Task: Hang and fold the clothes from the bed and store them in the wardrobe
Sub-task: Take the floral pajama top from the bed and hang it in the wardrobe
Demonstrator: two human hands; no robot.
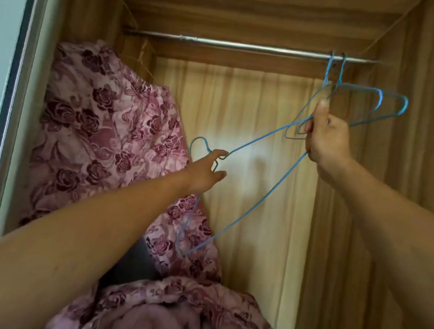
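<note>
I look up into an open wooden wardrobe with a metal rail (249, 46) across its top. Two blue wire hangers (389, 102) hang by their hooks at the rail's right end. My right hand (325, 138) grips their lower wires just below the rail. A third blue wire hanger (268, 196) is off the rail and stretches down to the left. My left hand (205, 172) pinches its neck right under the hook. No clothes from the bed are in view.
Pink floral quilts (101, 130) are stacked in the wardrobe's left half and bulge out below (168, 314). A cream curtain (242, 113) lines the back. The wardrobe's wooden side wall (393, 209) stands at the right, and a sliding door frame (15, 89) at the left.
</note>
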